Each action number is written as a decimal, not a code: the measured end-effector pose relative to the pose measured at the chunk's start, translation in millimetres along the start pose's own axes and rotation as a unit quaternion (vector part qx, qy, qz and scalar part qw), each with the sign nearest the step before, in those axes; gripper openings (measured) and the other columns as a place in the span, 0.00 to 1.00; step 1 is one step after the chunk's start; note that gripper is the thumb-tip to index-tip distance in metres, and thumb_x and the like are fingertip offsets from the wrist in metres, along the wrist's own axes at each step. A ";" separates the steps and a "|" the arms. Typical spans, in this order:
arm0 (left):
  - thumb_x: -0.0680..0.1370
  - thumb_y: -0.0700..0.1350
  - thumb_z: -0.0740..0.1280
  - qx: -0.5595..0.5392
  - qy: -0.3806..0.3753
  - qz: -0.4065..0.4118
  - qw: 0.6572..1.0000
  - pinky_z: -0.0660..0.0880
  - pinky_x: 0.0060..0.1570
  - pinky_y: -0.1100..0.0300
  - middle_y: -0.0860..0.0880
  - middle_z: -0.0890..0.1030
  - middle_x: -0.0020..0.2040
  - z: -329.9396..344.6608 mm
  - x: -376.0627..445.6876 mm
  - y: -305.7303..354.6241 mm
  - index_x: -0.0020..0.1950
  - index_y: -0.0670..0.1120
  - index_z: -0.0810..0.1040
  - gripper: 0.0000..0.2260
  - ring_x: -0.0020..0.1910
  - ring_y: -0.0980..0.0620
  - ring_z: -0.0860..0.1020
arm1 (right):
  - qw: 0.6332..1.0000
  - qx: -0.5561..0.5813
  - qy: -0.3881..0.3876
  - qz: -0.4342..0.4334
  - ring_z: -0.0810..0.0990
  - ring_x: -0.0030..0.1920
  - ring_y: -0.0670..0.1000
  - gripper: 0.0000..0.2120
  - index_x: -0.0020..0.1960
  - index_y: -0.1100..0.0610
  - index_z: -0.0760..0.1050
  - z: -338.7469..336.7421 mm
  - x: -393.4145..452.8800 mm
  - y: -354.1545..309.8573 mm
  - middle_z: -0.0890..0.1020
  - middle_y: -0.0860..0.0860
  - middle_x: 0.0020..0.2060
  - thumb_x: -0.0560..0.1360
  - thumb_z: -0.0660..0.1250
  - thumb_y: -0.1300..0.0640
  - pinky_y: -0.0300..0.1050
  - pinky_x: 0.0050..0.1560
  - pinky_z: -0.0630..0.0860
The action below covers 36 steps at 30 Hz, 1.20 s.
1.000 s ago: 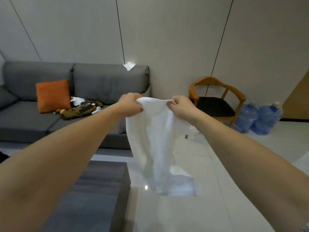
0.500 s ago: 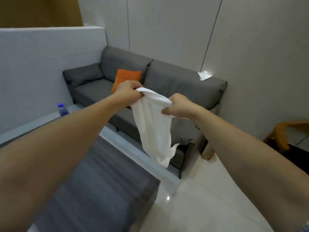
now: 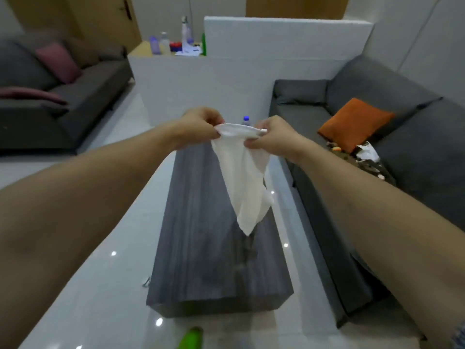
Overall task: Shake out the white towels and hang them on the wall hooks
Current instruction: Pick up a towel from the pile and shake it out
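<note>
Both hands hold the towel [image 3: 241, 177] up over the grey table [image 3: 216, 260]. The left hand [image 3: 198, 127] pinches its top hem with curled fingers; the right hand [image 3: 273, 137] clenches the other end, and the cloth hangs down between them. Right of the table stands a sofa [image 3: 402, 137] with an orange cushion [image 3: 356, 123]. Beyond the table's far end a bottle [image 3: 246, 120] peeks up.

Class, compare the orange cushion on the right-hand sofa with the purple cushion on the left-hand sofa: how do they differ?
The orange cushion is bright and sharp in view; the purple cushion is a dull mauve and blurred. The orange one has litter lying next to it on the seat; none shows beside the purple one. Both are square, lean against a backrest, and sit on grey sofas.
</note>
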<state>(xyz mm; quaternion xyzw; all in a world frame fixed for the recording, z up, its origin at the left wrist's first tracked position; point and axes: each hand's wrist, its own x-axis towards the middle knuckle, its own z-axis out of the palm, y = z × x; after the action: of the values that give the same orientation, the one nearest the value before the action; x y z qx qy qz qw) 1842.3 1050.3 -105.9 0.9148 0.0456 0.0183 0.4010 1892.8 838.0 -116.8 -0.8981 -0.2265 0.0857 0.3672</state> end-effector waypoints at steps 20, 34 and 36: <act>0.77 0.41 0.71 -0.044 0.095 -0.063 0.992 0.77 0.46 0.54 0.43 0.83 0.49 -8.0 -70.7 25.2 0.50 0.46 0.83 0.04 0.45 0.50 0.79 | 0.989 0.045 -0.080 -0.114 0.79 0.33 0.47 0.11 0.35 0.52 0.77 20.8 -0.7 -39.8 0.79 0.47 0.30 0.65 0.80 0.52 0.34 0.25 0.69; 0.76 0.50 0.69 0.137 0.228 -0.085 0.960 0.72 0.42 0.57 0.50 0.81 0.42 -57.5 84.6 -85.0 0.41 0.51 0.81 0.06 0.46 0.46 0.78 | 0.979 -0.198 -0.027 0.046 0.77 0.41 0.56 0.16 0.46 0.62 0.80 24.0 142.1 33.2 0.79 0.56 0.40 0.73 0.74 0.48 0.43 0.39 0.70; 0.76 0.51 0.68 0.144 0.230 -0.087 0.959 0.73 0.44 0.57 0.49 0.81 0.42 -73.4 116.7 -97.5 0.41 0.52 0.80 0.06 0.45 0.46 0.78 | 0.977 -0.209 0.009 0.052 0.78 0.43 0.57 0.12 0.44 0.58 0.80 17.6 176.8 29.3 0.79 0.56 0.40 0.74 0.72 0.48 0.44 0.40 0.70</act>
<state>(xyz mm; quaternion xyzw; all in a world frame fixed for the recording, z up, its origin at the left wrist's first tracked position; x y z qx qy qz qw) 1946.6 1181.2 -128.2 0.9263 0.2184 0.1862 0.2440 2053.3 913.6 -147.7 -0.9662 -0.1889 0.0472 0.1688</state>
